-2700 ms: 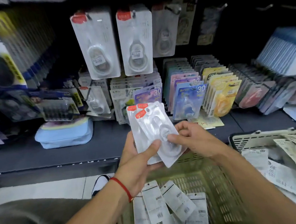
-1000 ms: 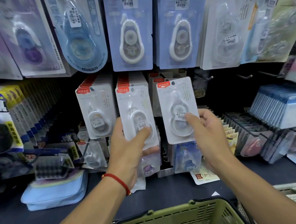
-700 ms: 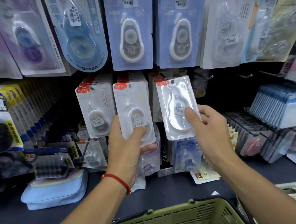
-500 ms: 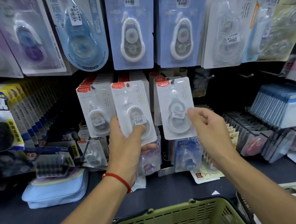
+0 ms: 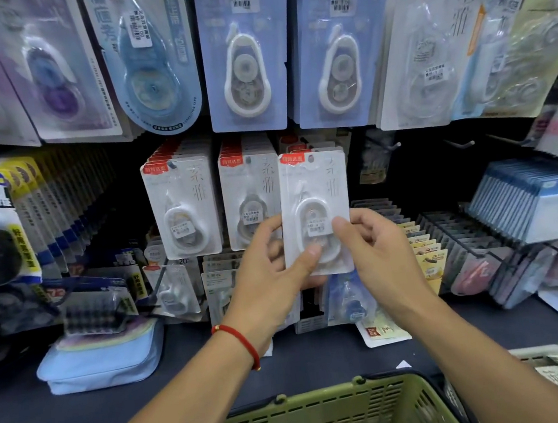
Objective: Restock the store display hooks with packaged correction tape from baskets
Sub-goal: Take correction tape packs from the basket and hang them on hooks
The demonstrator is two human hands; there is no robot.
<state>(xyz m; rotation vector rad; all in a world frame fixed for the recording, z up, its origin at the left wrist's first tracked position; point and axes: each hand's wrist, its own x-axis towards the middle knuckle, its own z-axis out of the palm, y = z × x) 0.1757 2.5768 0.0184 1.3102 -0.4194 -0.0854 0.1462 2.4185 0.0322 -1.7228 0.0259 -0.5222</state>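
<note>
Being light, stiff and probably slick, 1 correction tape pack (image 5: pixel 315 207) is pinched at its lower edges by the left hand (image 5: pixel 271 281) and right hand (image 5: pixel 378 256).

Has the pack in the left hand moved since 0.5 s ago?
Yes. The pack in the left hand shifted right, from the middle hook stack toward the third hook.

Stationery shop aisle, rows of carded tape packs (image 5: pixel 182 207) hung on hooks (image 5: pixel 460 143), price stickers (image 5: pixel 240 0) on packs, shelf (image 5: pixel 186 386) below, green basket (image 5: pixel 333 415)
</note>
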